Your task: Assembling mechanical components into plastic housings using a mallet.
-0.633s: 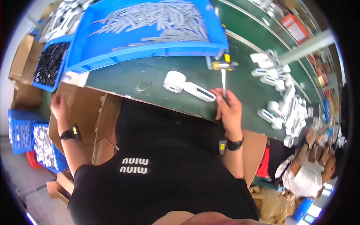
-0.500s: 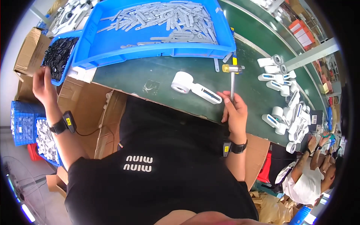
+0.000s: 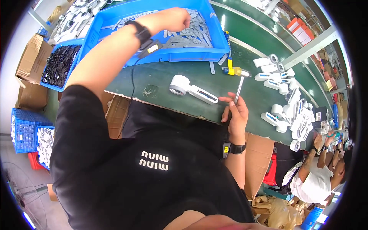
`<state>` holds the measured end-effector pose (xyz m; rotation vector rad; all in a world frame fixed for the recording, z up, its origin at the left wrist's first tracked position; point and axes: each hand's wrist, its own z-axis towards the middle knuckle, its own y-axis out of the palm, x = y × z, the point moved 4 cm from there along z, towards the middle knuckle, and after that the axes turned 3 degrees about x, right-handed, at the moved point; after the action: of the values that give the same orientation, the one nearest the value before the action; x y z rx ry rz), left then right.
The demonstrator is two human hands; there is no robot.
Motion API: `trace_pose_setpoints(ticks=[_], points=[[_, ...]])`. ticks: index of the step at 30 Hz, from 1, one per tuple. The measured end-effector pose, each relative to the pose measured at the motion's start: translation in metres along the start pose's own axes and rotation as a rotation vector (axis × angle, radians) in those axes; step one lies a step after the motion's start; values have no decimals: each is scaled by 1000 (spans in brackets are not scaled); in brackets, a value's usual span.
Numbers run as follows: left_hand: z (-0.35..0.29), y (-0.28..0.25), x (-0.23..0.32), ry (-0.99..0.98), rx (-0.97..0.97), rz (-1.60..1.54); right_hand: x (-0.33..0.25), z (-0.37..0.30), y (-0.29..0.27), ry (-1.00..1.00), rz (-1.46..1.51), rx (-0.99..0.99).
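My left hand [image 3: 177, 20] is over the large blue tray [image 3: 134, 57], among its thin grey strips [image 3: 188, 41]. Its fingers are curled together, and whatever may be in them is hidden. My right hand [image 3: 237, 119] grips the metal handle of a small mallet [image 3: 239, 89], whose head is yellow at one end and points away from me. On the green table, a white part [image 3: 202, 94] with a round, ring-like head and a dark-slotted handle lies just left of my right fingertips. Whether they touch it I cannot tell.
A smaller blue bin [image 3: 61, 65] of black pieces stands left of the tray. White parts [image 3: 293, 115] are heaped along the table's right side. Behind the mallet lies a yellow-and-dark tool [image 3: 230, 53]. Another person [image 3: 312, 184] works at the far right.
My left hand has swung from beside the bin of black pieces to the tray of grey strips. My right hand still holds the mallet; the view has shifted slightly.
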<state>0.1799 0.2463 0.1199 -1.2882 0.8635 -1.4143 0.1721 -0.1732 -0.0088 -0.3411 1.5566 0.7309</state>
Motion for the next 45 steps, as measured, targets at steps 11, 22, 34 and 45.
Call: trace_pose_setpoints(ticks=[11,22,34,45], points=[[38,55,-29,170,-213,112,1,16,-6,49,95,81],[41,59,-11,179,-283,160,-3,19,1,83,-35,106],[-48,6,45,47,413,-1048,-1,-4,-1,32,1,94],[-174,84,163,-44,600,-1530,-30,-17,76,6,38,12]])
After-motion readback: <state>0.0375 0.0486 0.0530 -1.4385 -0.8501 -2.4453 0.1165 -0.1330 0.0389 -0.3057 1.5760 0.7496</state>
